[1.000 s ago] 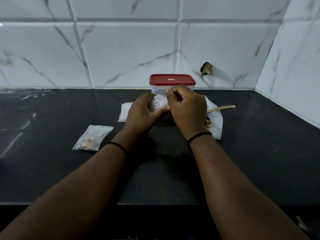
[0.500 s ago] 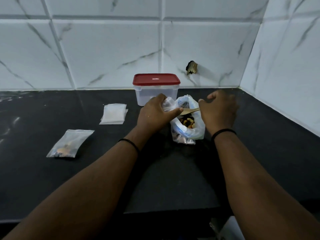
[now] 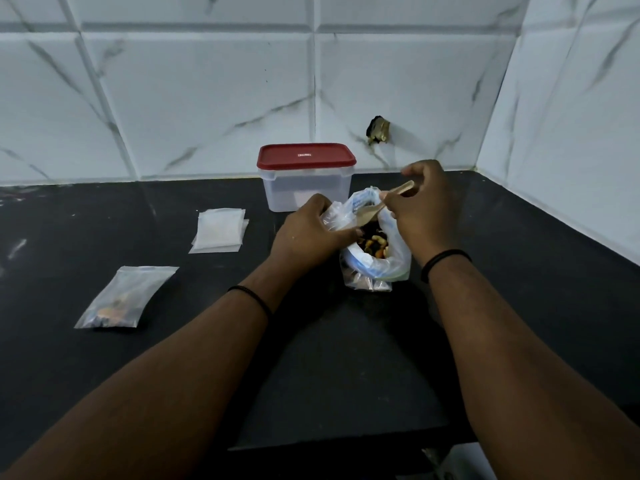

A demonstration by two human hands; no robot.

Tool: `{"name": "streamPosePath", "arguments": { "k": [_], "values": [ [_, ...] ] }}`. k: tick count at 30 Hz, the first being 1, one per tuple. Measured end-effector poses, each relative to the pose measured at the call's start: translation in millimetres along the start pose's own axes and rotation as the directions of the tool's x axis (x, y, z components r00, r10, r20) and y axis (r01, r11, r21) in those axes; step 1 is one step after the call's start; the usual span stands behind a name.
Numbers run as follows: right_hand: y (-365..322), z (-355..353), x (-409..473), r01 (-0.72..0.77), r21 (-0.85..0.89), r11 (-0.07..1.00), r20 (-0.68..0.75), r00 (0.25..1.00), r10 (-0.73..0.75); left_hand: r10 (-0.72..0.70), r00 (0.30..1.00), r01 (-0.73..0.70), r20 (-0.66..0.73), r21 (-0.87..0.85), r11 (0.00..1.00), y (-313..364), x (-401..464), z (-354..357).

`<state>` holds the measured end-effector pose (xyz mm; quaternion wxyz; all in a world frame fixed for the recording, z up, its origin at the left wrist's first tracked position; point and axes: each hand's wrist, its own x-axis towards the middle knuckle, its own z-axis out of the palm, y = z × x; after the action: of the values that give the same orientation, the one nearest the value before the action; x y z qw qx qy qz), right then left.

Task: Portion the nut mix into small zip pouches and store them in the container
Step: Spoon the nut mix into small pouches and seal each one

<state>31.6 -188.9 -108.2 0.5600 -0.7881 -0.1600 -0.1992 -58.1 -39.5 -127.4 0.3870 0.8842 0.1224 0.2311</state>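
Note:
A clear plastic bag of nut mix stands open on the black counter. My left hand grips a small clear zip pouch at the bag's left rim. My right hand holds a wooden spoon by its handle, bowl dipped into the bag's mouth above the nuts. Behind the bag is a clear container with a shut red lid. A filled zip pouch lies flat at the left.
A stack of empty zip pouches lies left of the container. White marble-look tiled walls close the back and right sides. The counter's front edge runs just under my forearms.
My right hand left the small pouch, reached right and took the wooden spoon, now tipped into the nut bag. My left hand kept the pouch. The view shifted right.

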Motion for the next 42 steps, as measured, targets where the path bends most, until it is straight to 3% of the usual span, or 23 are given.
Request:
{"name": "streamPosePath", "arguments": {
  "k": [6,12,17,21,24,27,33,37,42],
  "values": [
    [5,10,2,-0.05,0.041,0.998,0.127,0.991,0.045,-0.065,0.998,0.065,0.005,-0.073,0.995,1,1,2],
    [-1,1,-1,0.17,-0.095,0.981,0.063,0.984,-0.165,-0.081,0.995,0.074,-0.063,-0.094,0.993,3,0,0],
    [0,0,0,0.281,-0.225,0.933,0.154,0.956,-0.25,-0.057,0.994,0.049,-0.096,-0.076,0.996,2,-1,-2],
    [1,-4,2,0.33,-0.194,0.924,0.123,0.943,-0.31,-0.035,0.993,0.027,-0.113,-0.072,0.997,2,-3,-1],
    [3,-3,-1,0.381,-0.14,0.914,0.183,0.917,-0.354,-0.024,0.992,0.015,-0.125,-0.071,0.997,2,-4,-1],
    [8,2,-1,0.393,-0.19,0.9,0.248,0.906,-0.343,-0.008,0.99,-0.002,-0.139,-0.068,0.998,2,-6,0],
    [2,3,0,0.423,-0.261,0.868,0.246,0.898,-0.364,0.012,0.98,-0.021,-0.199,-0.046,0.999,4,-9,1],
    [-10,-2,-10,0.492,-0.471,0.732,0.226,0.869,-0.44,0.028,0.977,-0.035,-0.21,-0.031,0.999,6,-10,2],
    [-27,8,-23,0.394,-0.734,0.553,0.209,0.906,-0.368,0.052,0.975,-0.056,-0.215,-0.012,0.998,8,-12,3]
  ]
}}
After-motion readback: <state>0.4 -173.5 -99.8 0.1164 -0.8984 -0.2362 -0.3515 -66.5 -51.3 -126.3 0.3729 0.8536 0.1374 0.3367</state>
